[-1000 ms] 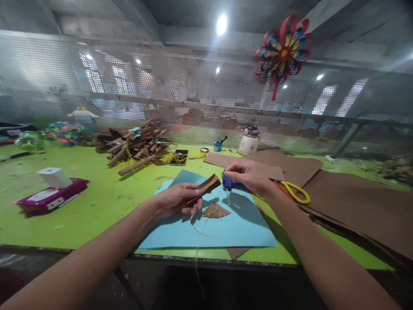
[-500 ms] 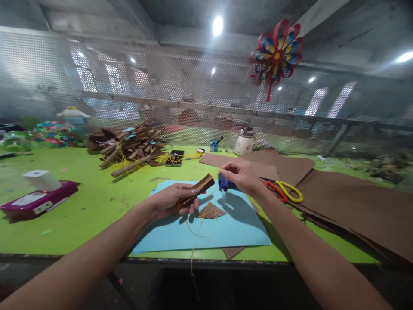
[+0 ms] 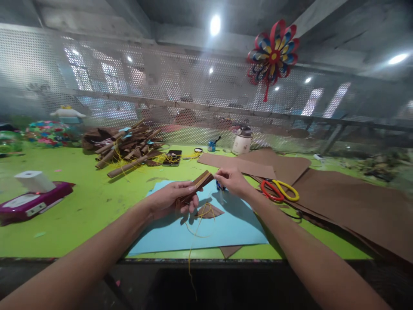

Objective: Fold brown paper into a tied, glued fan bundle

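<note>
My left hand is closed around a folded strip of brown paper, held tilted up to the right above a light blue sheet. At the strip's upper end, the fingertips of my right hand are pinched together; anything between them is too small to make out. A blue glue gun is partly hidden beneath my right hand, its clear nozzle pointing down. On the sheet lies a small pleated brown paper fan. Yellow string loops over it and hangs off the table's front edge.
Scissors with red and yellow handles lie beside large brown paper sheets on the right. Rolled brown paper pieces are heaped at the back left. A purple power strip, a phone and a white jug stand around.
My right hand has moved left and down from above the glue gun to the end of the folded paper strip. My left hand keeps its hold.
</note>
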A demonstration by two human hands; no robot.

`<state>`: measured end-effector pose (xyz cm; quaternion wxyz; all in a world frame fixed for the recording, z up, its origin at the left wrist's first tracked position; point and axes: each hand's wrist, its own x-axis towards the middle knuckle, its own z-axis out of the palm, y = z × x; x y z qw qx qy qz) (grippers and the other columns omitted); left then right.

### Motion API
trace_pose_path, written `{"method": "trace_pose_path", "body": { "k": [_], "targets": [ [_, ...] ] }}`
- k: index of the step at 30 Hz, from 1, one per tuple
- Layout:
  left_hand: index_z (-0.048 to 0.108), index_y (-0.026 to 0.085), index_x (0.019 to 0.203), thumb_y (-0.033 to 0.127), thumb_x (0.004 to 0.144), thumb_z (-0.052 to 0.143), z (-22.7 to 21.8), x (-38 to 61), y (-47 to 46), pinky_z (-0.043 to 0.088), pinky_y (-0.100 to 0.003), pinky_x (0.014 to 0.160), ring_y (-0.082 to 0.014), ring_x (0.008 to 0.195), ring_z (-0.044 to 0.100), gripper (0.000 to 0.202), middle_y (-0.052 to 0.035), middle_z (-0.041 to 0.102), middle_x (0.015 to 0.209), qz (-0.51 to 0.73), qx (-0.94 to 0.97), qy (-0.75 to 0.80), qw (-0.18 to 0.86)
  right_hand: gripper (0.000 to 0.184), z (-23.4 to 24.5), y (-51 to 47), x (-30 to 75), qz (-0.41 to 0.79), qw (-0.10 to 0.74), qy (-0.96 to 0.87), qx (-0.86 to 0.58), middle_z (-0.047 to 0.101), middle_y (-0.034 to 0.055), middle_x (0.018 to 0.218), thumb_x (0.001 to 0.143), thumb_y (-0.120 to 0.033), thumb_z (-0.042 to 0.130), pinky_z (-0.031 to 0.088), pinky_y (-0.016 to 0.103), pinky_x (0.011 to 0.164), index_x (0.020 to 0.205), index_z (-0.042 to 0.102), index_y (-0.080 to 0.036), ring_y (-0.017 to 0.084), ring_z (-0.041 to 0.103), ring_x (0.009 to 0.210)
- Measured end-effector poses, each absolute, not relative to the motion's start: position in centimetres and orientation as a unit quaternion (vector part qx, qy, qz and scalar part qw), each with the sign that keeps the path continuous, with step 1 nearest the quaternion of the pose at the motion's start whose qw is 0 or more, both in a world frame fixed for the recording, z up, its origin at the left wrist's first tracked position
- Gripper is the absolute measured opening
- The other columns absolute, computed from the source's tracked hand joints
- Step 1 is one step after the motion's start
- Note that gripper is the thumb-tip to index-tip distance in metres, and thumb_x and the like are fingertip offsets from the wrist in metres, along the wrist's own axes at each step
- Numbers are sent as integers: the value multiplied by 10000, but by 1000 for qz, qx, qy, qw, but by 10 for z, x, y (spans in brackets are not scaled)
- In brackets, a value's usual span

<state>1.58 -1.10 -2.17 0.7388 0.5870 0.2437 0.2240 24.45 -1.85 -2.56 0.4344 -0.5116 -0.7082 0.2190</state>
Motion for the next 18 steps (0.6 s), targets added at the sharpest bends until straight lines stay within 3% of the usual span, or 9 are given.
{"method": "trace_pose_path", "body": {
  "k": [6, 9, 12, 18],
  "targets": [
    [603, 91, 1045, 230, 862, 537, -16, 15, -13, 471, -206, 579, -134, 717, 611, 239, -126, 657, 880, 300, 560, 214, 742, 271, -32, -15, 239, 283, 454, -691, -486, 516, -18, 569, 773, -368, 528, 381, 214, 461, 813, 635, -122, 88, 471, 454],
    [606, 97, 1090, 218, 858, 542, -11, 14, -14, 509, -263, 699, -190, 883, 624, 269, -165, 647, 1041, 318, 552, 221, 738, 261, -33, -15, 239, 257, 433, -712, -490, 558, 1, 589, 796, -343, 514, 375, 210, 459, 768, 655, -125, 85, 476, 449],
    [586, 153, 1170, 194, 847, 554, -7, 14, -15, 498, -329, 839, -234, 1089, 554, 327, -144, 576, 1225, 355, 537, 220, 733, 280, -33, -16, 234, 237, 405, -730, -497, 583, 10, 576, 824, -311, 489, 363, 210, 459, 695, 658, -130, 79, 456, 425],
    [653, 127, 1074, 146, 798, 594, -5, 15, -15, 438, -364, 958, -239, 1160, 502, 283, -124, 593, 1209, 398, 515, 210, 729, 259, -35, -24, 211, 185, 365, -772, -486, 653, 41, 670, 863, -265, 464, 387, 215, 560, 806, 684, -142, 124, 542, 596]
  ]
}}
